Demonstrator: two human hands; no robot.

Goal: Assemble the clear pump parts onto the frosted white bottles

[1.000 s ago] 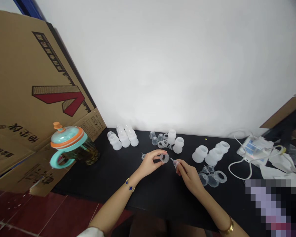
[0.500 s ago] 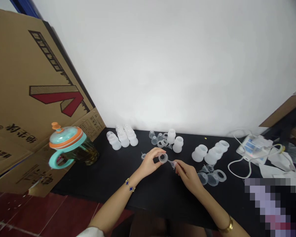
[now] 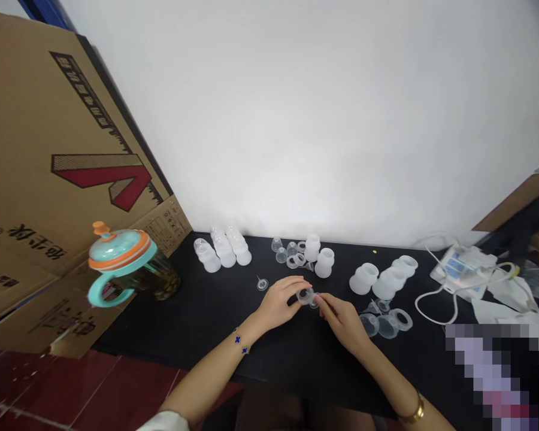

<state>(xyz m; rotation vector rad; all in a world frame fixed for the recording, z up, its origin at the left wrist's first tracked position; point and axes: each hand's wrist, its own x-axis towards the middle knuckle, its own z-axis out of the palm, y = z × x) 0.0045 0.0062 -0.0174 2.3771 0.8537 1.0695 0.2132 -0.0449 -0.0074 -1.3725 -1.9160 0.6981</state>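
Between the thumb and fingers of my left hand is a translucent bottle collar ring. My right hand pinches a clear silicone bottle nipple by its edge, its narrow end at the ring's opening. How far the nipple is inside the ring cannot be made out. On the black table, left of my hands, lies another clear nipple. Beyond my hands stand two white baby bottles, with clear dome caps and loose rings beside them.
Several capped bottles stand at the back left. More open bottles, with caps and a ring, are at the right. A teal-lidded jug is near the cardboard box. White cable lies at the right.
My left hand has moved slightly right with the ring, bringing ring and nipple together. The ring has tilted, and the loose nipple on the table now shows fully.
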